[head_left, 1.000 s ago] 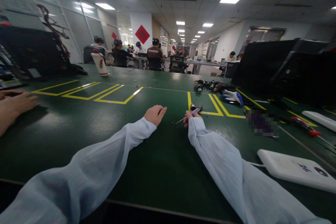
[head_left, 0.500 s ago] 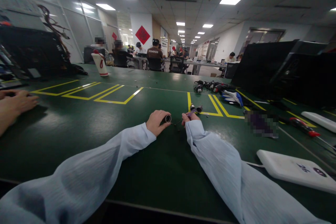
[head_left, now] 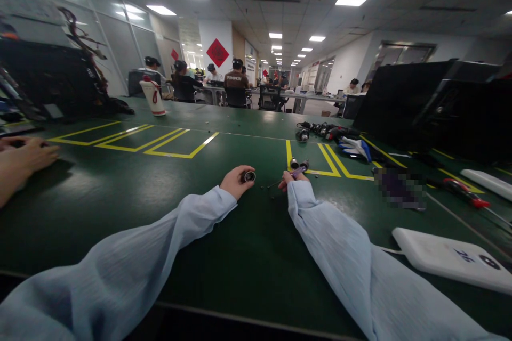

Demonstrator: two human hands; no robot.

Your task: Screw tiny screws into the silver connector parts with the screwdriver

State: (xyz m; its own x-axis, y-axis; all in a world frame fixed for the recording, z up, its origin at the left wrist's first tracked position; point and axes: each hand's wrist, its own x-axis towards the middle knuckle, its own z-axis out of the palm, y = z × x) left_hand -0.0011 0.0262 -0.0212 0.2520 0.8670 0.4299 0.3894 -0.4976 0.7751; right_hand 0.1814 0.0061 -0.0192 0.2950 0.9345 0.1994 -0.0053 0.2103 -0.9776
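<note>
Green matting with yellow taped outlines covers the tabletop (head_left: 160, 192), and both pale blue sleeves reach forward across it toward twelve o'clock. The left hand (head_left: 236, 181) is curled around a short black cylindrical part with a silver-rimmed open end (head_left: 248, 176), which faces the right hand and sits just above the mat near the middle of the view. The right hand (head_left: 291, 178), at about one o'clock from the left one and a little apart from it, is closed on a slim screwdriver with a purple grip and thin metal shaft (head_left: 288, 176); the shaft points back toward the cylinder, its tip close to a few tiny dark screws (head_left: 264, 187) lying loose on the mat between the two hands. Just beyond the right hand, at twelve o'clock from it, two small dark metal fittings (head_left: 299, 163) stand by a yellow line. Farther off at one o'clock lies a heap of black parts and a blue-and-white glove (head_left: 354, 147). At three o'clock a red-handled screwdriver (head_left: 466, 193) rests on the mat, and nearer, at four o'clock, a flat white rectangular device (head_left: 448, 256). At nine o'clock another person's hand (head_left: 24, 157) lies on the tabletop, well apart. A white paper cup with red print (head_left: 152, 97) stands far off at eleven o'clock.
</note>
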